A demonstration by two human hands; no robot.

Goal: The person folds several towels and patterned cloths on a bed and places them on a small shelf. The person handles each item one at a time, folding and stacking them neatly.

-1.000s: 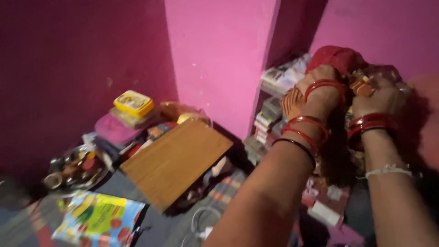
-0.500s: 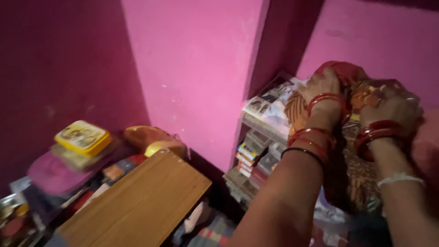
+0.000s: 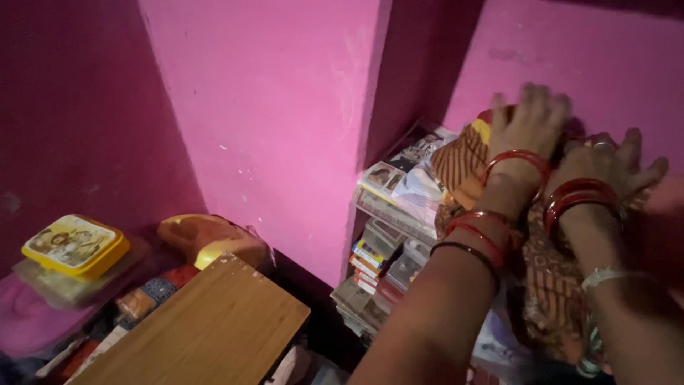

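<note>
Two hands press down on a bundle of patterned cloth [image 3: 463, 160] at the far right, up on a shelf in a pink wall nook. The left hand [image 3: 527, 128] lies flat on top of the cloth with its fingers spread wide and gripping nothing. The right hand [image 3: 605, 162] lies just beside it, a little nearer, also flat with the fingers spread. The two hands are close side by side but do not touch. Both wrists wear red bangles [image 3: 516, 160], and the left arm also has a thin black bangle [image 3: 467, 251]. A white thread [image 3: 605, 274] is tied round the right arm.

The cloth is brown and orange with stripes, and part of it hangs down over the front of the shelf below the hands. Just left of the cloth lie some papers with pictures [image 3: 399, 182]. Under them, small boxes and books [image 3: 377, 253] are stacked on lower shelves.

Well apart, on the near left, a wooden board [image 3: 206, 331] lies tilted over a heap of things. A yellow tin [image 3: 75, 244] with a picture on its lid sits on a pink cloth [image 3: 28, 324] at the far left. An orange and yellow thing [image 3: 210, 239] lies just behind the board, against the pink wall [image 3: 271, 107].
</note>
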